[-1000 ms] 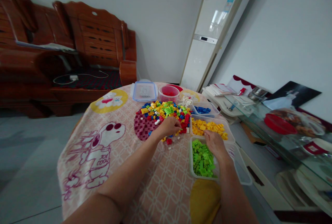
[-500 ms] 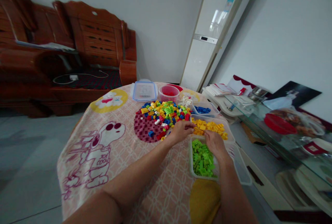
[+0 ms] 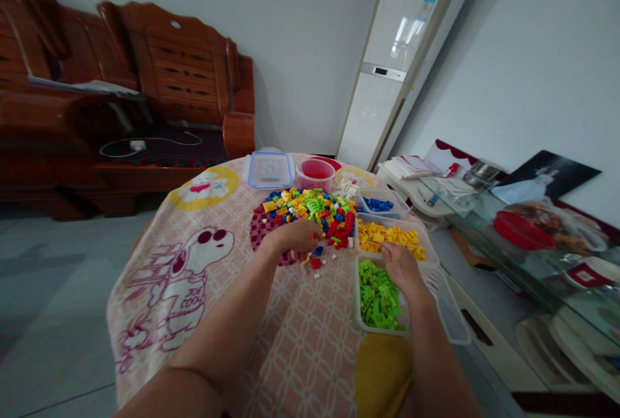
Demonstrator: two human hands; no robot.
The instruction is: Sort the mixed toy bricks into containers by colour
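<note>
A pile of mixed toy building bricks (image 3: 314, 201) lies on a dark red patch (image 3: 259, 230) of the tablecloth. My left hand (image 3: 299, 236) is bent over the pile's near side, its fingers curled down among the bricks. Whatever sits in them is hidden. My right hand (image 3: 401, 264) rests where a clear box of yellow bricks (image 3: 387, 237) meets a box of green bricks (image 3: 378, 295). Its fingers are drawn together at the yellow box's near edge, and I cannot make out what they hold. A few loose bricks (image 3: 316, 263) lie below the pile.
Behind stand a box of blue bricks (image 3: 378, 205), white bricks (image 3: 347, 187), a round tub with red inside (image 3: 314, 172) and a blue-rimmed lid (image 3: 270, 169). A clear lid or box (image 3: 455, 314) lies right of the green box. A glass-topped table (image 3: 523, 256) flanks the right.
My left hand has moved left from the yellow box to the pile. Red bricks at the pile's right and loose bricks in front of it now show. My right hand has stayed put.
</note>
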